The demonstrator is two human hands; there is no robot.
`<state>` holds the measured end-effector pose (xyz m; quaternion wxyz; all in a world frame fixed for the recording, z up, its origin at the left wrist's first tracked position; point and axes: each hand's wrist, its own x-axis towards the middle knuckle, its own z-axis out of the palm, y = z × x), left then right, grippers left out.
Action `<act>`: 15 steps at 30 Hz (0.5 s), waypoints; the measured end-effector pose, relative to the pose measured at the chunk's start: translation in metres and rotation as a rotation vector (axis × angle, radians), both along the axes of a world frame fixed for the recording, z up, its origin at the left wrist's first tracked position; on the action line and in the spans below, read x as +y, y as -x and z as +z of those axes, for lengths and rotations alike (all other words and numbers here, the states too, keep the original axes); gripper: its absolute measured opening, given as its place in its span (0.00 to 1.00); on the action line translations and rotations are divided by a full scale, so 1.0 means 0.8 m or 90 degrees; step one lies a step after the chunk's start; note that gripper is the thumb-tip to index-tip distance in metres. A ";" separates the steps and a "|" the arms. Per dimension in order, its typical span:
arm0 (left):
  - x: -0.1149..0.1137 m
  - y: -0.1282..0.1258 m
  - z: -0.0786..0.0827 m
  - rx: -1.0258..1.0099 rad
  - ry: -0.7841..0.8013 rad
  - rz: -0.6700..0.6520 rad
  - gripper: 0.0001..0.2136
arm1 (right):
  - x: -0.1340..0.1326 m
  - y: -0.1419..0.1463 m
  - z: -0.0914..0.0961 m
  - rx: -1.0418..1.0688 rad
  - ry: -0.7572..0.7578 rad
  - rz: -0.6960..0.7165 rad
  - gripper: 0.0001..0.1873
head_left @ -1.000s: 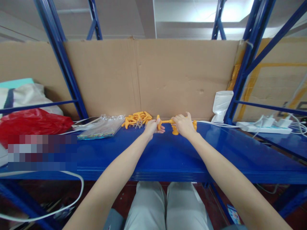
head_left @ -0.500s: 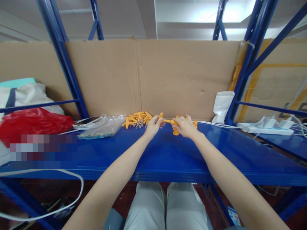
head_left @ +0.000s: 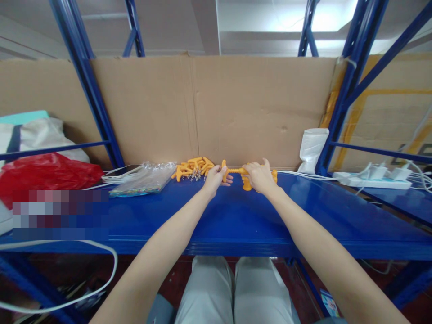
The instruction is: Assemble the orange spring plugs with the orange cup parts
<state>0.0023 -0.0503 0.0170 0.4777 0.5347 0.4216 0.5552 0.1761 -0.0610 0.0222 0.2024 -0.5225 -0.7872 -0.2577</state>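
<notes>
Between my hands lies an orange plastic screw [head_left: 237,170], a ridged rod with a T-shaped crosspiece at its left end. My left hand [head_left: 215,178] pinches it at the crosspiece, with the lower fingers partly extended. My right hand [head_left: 259,177] is closed around the rod's right end, index or little finger raised; what its palm covers is hidden. Beneath and beside the right hand, more orange plastic pieces [head_left: 247,183] rest on the blue shelf [head_left: 232,216]. Left of my left hand is a heap of orange T-shaped pieces [head_left: 194,165] with small metal bits in front.
A clear plastic bag [head_left: 145,180] with flat contents lies left of the heap. A cardboard panel [head_left: 253,108] stands behind. To the right are a white pouch [head_left: 313,148] and a power strip [head_left: 371,180] with cables. A red bag [head_left: 50,175] sits far left.
The T-shaped crosspiece has turned in my left hand, and the left fingers have shifted around it. My right hand has stayed almost in place on the rod.
</notes>
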 end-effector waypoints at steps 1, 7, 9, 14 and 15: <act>-0.001 0.000 0.001 0.001 0.014 -0.002 0.11 | 0.000 0.001 0.000 -0.003 0.001 -0.003 0.17; -0.002 0.002 0.003 0.002 0.056 -0.012 0.09 | -0.001 0.000 -0.001 -0.014 -0.009 0.000 0.16; -0.001 0.003 0.003 -0.005 0.067 -0.015 0.09 | -0.001 0.000 -0.002 -0.017 -0.016 0.003 0.16; 0.001 0.004 0.001 -0.031 0.092 -0.016 0.11 | -0.001 0.002 -0.003 -0.025 -0.015 0.007 0.15; 0.001 0.005 0.001 -0.031 0.092 -0.012 0.11 | 0.000 0.003 -0.003 -0.026 -0.018 0.009 0.14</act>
